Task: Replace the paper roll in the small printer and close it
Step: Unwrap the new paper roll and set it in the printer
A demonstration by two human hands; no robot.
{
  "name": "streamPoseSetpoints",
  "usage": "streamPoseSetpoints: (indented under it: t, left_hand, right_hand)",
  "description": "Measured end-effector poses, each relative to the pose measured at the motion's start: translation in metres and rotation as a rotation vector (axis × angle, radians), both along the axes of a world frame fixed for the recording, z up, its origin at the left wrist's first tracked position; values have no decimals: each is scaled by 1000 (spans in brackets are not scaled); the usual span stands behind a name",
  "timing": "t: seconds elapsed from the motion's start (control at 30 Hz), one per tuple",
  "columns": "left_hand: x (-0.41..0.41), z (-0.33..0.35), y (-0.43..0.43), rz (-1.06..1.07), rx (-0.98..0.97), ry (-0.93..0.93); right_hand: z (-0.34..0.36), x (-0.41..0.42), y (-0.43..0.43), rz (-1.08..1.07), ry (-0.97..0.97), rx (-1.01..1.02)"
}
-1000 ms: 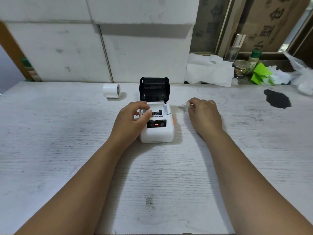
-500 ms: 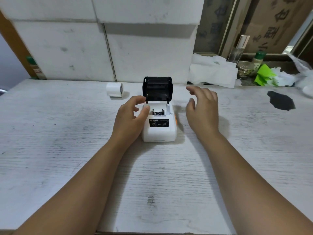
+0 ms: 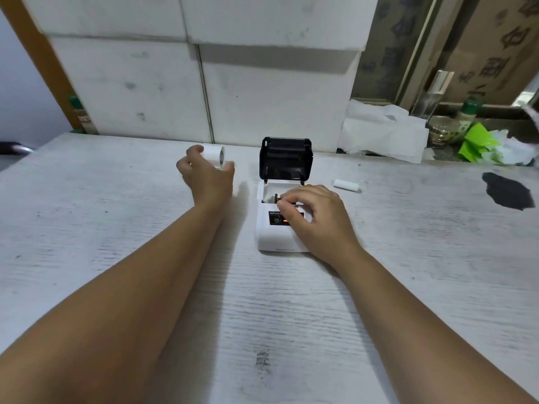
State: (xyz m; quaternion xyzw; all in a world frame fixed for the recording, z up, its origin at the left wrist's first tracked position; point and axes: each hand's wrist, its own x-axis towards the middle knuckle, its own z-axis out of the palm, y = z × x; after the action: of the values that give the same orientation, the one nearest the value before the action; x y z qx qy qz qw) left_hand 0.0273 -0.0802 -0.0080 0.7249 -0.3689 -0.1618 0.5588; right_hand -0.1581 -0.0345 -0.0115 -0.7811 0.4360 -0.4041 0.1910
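White-washed wood-grain table [image 3: 291, 316] fills my view, with stacked white foam blocks [image 3: 262, 97] behind it. At centre stands the small white printer [image 3: 277, 237] – its black hinged lid [image 3: 286, 158] raised upright, its paper bay open, a red light showing on the black front panel. My left hand [image 3: 205, 177] reaches to the far left of the printer and curls around the full white paper roll [image 3: 214, 153], fingers wrapped on it. My right hand [image 3: 315, 214] rests over the printer's front, its fingertips [image 3: 284, 204] bent at the edge of the bay – whether they pinch anything I cannot tell. A small white cylindrical core [image 3: 345, 185] lies on the table, right of the printer.
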Motion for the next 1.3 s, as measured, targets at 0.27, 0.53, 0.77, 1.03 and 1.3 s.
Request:
streamPoseSetpoints:
  t: [0.27, 0.53, 0.77, 1.03, 1.3]
  left_hand:
    - [11, -2, -40, 6, 116, -104]
    - [6, -4, -36, -30, 132, -276]
    - [-1, 4, -5, -124, 3, -80]
    - [-23, 22, 53, -431, -422, 861]
    - [-46, 24, 67, -840, -343, 833]
  right_hand:
    - [-4, -1, -11, -13, -17, -7]
    - [-4, 1, -11, -28, -21, 2]
    - [-2, 2, -10, -40, -22, 11]
    - [9, 0, 3, -44, -79, 44]
    - [11, 3, 14, -59, -178, -93]
